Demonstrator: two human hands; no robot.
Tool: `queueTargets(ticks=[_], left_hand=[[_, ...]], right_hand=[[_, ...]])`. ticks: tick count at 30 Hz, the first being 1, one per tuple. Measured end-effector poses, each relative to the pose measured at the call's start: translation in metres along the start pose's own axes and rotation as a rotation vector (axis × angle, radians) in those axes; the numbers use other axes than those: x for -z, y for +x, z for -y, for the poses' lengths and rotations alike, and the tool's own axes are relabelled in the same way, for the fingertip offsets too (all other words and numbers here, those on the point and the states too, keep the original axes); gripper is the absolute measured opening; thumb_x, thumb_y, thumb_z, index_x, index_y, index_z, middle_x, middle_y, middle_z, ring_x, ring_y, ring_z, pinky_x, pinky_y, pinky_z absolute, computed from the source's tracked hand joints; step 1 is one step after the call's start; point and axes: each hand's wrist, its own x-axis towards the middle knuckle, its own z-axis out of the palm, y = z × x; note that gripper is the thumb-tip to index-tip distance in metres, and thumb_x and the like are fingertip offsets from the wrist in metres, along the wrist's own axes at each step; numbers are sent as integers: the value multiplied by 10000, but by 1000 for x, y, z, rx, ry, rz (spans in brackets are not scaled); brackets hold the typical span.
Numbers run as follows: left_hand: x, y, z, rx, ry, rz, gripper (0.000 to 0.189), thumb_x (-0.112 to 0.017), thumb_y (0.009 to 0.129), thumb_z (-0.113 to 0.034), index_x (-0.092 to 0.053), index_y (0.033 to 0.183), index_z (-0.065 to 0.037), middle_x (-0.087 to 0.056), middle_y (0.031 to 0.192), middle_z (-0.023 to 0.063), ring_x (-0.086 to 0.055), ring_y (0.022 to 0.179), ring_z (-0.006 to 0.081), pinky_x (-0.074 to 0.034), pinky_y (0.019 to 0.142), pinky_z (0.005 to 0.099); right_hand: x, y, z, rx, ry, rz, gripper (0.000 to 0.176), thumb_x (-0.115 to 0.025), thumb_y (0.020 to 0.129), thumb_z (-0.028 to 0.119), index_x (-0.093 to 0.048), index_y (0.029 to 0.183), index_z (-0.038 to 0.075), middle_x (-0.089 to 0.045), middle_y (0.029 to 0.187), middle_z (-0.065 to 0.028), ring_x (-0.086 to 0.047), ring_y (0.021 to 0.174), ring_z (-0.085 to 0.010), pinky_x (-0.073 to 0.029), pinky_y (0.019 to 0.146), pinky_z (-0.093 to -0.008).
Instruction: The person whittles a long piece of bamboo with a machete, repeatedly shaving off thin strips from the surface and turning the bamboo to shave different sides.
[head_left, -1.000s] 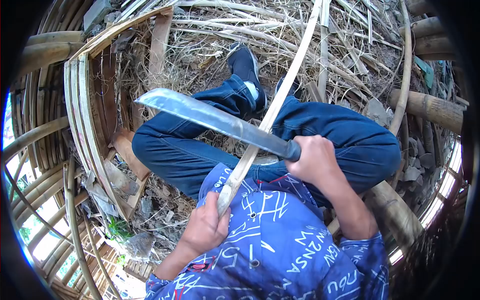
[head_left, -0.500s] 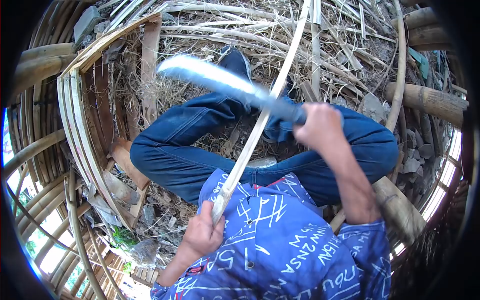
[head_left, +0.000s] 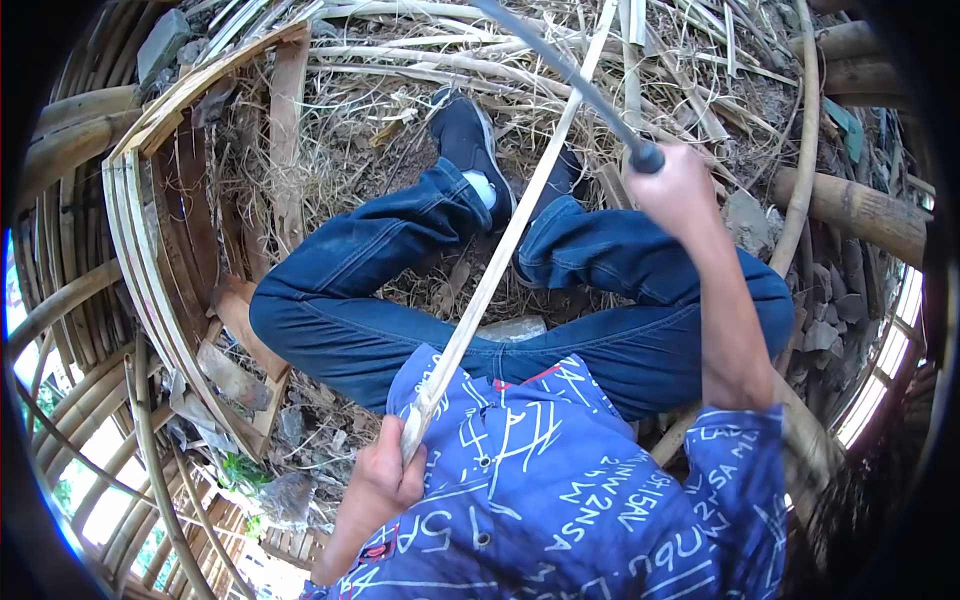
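Observation:
My left hand (head_left: pixel 385 478) grips the near end of a long pale bamboo strip (head_left: pixel 500 250) that runs up and away over my crossed legs in blue jeans. My right hand (head_left: pixel 675 185) is stretched out far up the strip and holds the dark handle of a long machete (head_left: pixel 570 75). Its blade points up and left, blurred, crossing the strip near the top of the view. I sit with dark shoes on dry bamboo scraps.
A stack of curved split bamboo strips (head_left: pixel 145 250) stands at my left. Thick bamboo poles (head_left: pixel 860 215) lie at the right and behind me. Dry shavings, loose strips and stones cover the ground ahead. Wood offcuts (head_left: pixel 235 340) lie by my left knee.
My right hand has swept the machete forward and up along the strip, from near my lap to arm's length. The left hand has kept its grip and shifted slightly down.

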Motion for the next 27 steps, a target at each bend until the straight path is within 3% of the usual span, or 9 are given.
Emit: queueTargets(ticks=[3,5,7,9,11,19,27], left_hand=[[2,3,-10,71,-42,44,153,-563,890,-80,-438,959,-25,-555,684,218,-584,668,434,-424,599,469],[0,6,-12,66,-28,35,167,-566,889,-87,-427,957,-23,-551,683,226,-573,668,449,-416,597,480],[-2,9,-15,24,35,32,230,-593,881,-118,-436,1014,-14,-596,688,264,-585,659,493,-449,570,565],[-4,9,-16,40,43,46,248,-586,891,-144,-425,1024,-11,-598,688,274,-582,662,501,-456,580,572],[-8,9,-14,1,97,0,319,-591,895,-165,-419,1091,18,-600,692,290,-587,656,501,-466,590,568],[-9,6,-27,54,133,-69,379,-587,906,-194,-430,1139,60,-589,746,326,-579,709,523,-437,630,565],[-11,6,-27,49,149,-56,372,-596,909,-207,-426,1116,51,-587,732,321,-575,674,518,-436,617,568]], right_hand=[[-3,-66,26,62,138,146,198,-668,692,219,-678,742,27,-664,723,-211,-671,717,-378,-531,687,-440],[-8,-107,41,116,213,238,186,-684,674,224,-673,719,44,-658,695,-195,-669,714,-374,-533,682,-446],[-21,-138,49,162,264,350,198,-703,667,244,-674,717,54,-653,680,-191,-666,702,-374,-535,680,-454],[-34,-161,56,193,304,391,191,-730,628,188,-645,696,31,-626,656,-190,-644,635,-368,-506,611,-414],[-43,-173,61,254,260,425,234,-738,643,246,-653,708,38,-640,685,-197,-644,677,-387,-514,645,-456],[-47,-186,68,376,149,425,260,-669,693,287,-656,748,34,-646,651,-213,-663,649,-381,-522,627,-478],[-50,-182,69,321,101,424,262,-676,686,287,-664,735,30,-652,666,-209,-663,650,-378,-526,628,-474]])
